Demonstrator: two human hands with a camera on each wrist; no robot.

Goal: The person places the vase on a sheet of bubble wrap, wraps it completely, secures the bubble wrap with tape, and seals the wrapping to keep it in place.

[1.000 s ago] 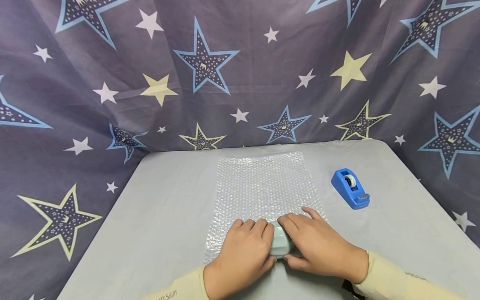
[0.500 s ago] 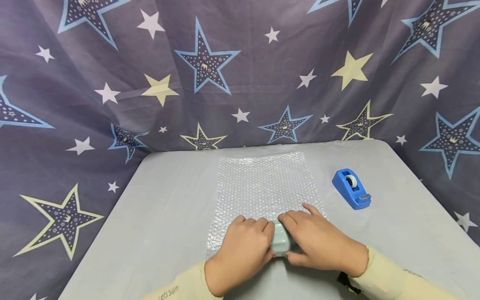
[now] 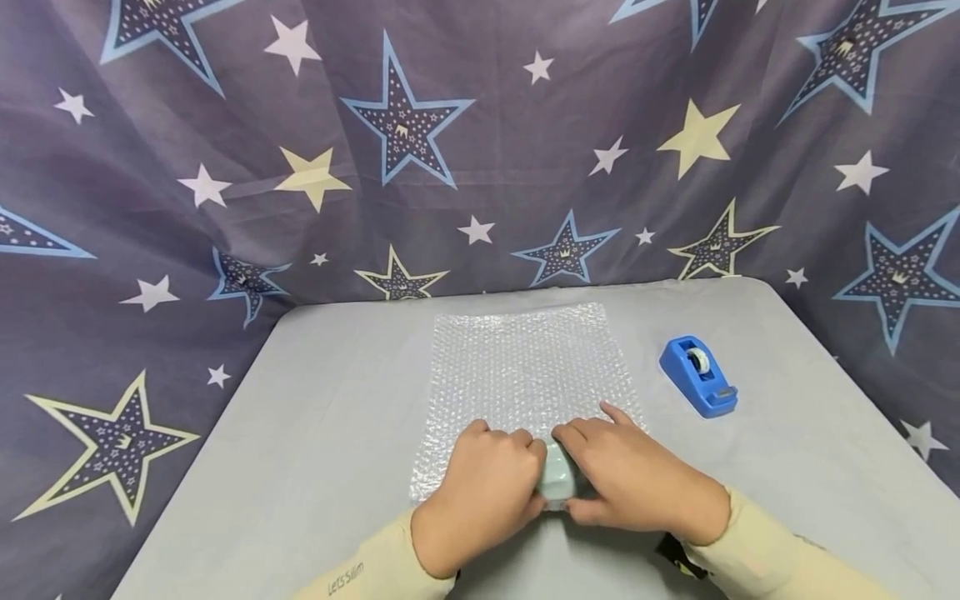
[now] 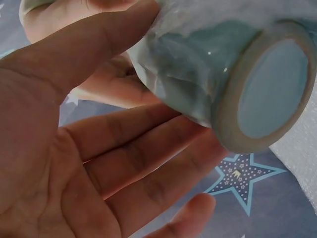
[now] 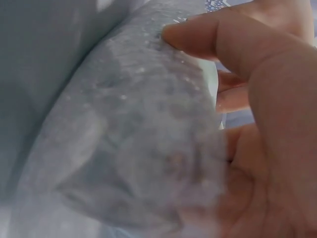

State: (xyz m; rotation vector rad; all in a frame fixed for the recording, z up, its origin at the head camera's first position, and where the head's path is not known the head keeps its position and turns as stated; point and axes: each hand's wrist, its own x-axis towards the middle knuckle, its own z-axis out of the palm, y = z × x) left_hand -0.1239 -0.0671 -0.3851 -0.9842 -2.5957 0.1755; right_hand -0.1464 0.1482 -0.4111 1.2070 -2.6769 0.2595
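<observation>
Star-printed fabric (image 3: 502,179) is hung behind a grey-covered table (image 3: 322,400). By the left hand (image 3: 483,493) and the right hand (image 3: 637,475), a pale green ceramic cup (image 3: 557,473) is gripped on its side; bubble wrap (image 3: 525,367) is spread beyond the cup, and a blue tape dispenser (image 3: 694,375) is set beyond the cup's right.

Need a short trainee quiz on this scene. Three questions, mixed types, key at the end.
1. True or false: the blue tape dispenser stands on the bubble wrap.
2. Which view shows the ring-shaped end of the green vessel? a) head b) left wrist c) right wrist
3. Fill in: the left hand and right hand hold the green vessel at the bubble wrap's ____ edge, near or far from the person.

Key: 1 false; 2 b; 3 near
</observation>
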